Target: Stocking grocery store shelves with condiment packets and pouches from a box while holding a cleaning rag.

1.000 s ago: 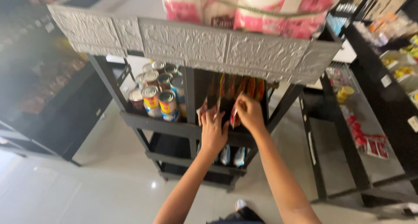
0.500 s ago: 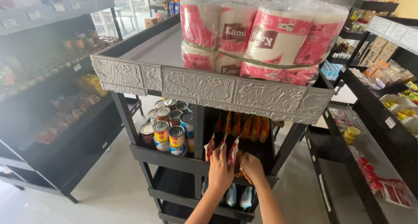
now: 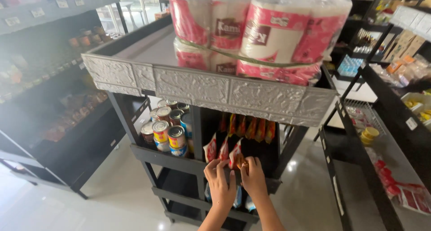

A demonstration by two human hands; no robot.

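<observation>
- Where the pale glossy floor (image 3: 112,199) spreads below everything, set in a shop aisle lined with black shelving, with a black tiered rack (image 3: 179,161) standing in the middle.
- Nearest, at the rack's middle shelf edge: left hand (image 3: 219,182) and right hand (image 3: 254,176) side by side, backs up, fingers curled forward.
- Left fingers closed round the lower edge of a red and white snack packet (image 3: 224,150); whether firmly clamped, cannot tell.
- Right fingertips pinched together on a small orange-red packet (image 3: 239,160), just beside the left hand.
- Packets upright, shiny, red and white with orange, in the right compartment of that middle shelf, front row.
- Behind them, deeper in the same compartment, a row of red and yellow sachets (image 3: 249,128), hanging or standing, hard to say which.
- Left of the packets, past a black divider, stacked tins (image 3: 167,132) with red and yellow labels and silver tops.
- Below the hands, on the lower shelf, small blue pouches (image 3: 240,199), partly hidden.
- Above, a top tray fronted with embossed silver panel (image 3: 202,88), bearing wrapped pink and white paper rolls (image 3: 256,31).
- Farther off, dark shelves (image 3: 49,78) left of the rack and more stocked shelving (image 3: 395,123) right of it.
</observation>
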